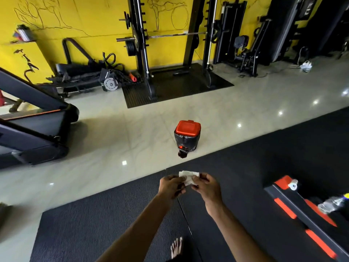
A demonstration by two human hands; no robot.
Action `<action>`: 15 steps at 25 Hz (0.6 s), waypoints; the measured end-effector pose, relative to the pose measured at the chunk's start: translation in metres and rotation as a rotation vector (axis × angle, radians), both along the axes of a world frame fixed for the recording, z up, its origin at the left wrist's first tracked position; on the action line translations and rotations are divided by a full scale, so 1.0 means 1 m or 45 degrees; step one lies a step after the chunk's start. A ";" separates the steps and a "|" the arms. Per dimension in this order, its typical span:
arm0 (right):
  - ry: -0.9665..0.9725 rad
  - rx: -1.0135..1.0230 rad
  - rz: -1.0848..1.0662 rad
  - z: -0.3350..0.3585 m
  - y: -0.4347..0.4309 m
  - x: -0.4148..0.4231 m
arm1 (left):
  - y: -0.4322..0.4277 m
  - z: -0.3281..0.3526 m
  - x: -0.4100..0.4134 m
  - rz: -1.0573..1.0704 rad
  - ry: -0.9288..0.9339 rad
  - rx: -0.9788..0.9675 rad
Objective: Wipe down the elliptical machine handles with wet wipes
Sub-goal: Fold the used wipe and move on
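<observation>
While both arms reach forward, the left hand [171, 185] and right hand [204, 184] pinch one white wipe [188, 176] between them; beyond this grip a red-lidded bin [187, 135] stands on the floor.

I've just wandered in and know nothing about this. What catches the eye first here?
The bright yellow wall with line drawings fills the back, and a black rack stands against it. In the middle of the pale tiled floor sits a small bin with a red lid, wrapped in a black bag. Nearest the camera, the left hand and right hand pinch a white wipe between them, above a black mat.
</observation>
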State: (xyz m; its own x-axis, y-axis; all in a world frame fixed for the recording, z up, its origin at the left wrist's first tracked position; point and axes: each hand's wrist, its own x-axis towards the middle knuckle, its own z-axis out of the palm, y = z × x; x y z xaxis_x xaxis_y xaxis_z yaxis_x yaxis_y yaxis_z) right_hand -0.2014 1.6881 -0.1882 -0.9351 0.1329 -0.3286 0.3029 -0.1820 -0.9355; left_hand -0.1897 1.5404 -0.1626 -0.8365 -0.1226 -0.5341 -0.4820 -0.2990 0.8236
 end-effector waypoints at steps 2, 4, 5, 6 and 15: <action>-0.020 -0.014 -0.043 -0.001 -0.007 -0.064 | -0.010 -0.001 -0.067 -0.010 -0.017 0.019; -0.033 -0.019 -0.068 0.001 -0.013 -0.124 | -0.016 0.005 -0.131 -0.032 -0.024 0.021; -0.039 -0.014 -0.073 0.002 -0.015 -0.156 | -0.019 0.007 -0.163 -0.036 -0.024 0.023; -0.048 -0.022 -0.075 0.003 -0.017 -0.189 | -0.022 0.008 -0.196 -0.028 -0.028 0.032; -0.123 -0.043 -0.100 -0.023 -0.033 -0.456 | -0.033 -0.022 -0.471 0.001 -0.077 0.064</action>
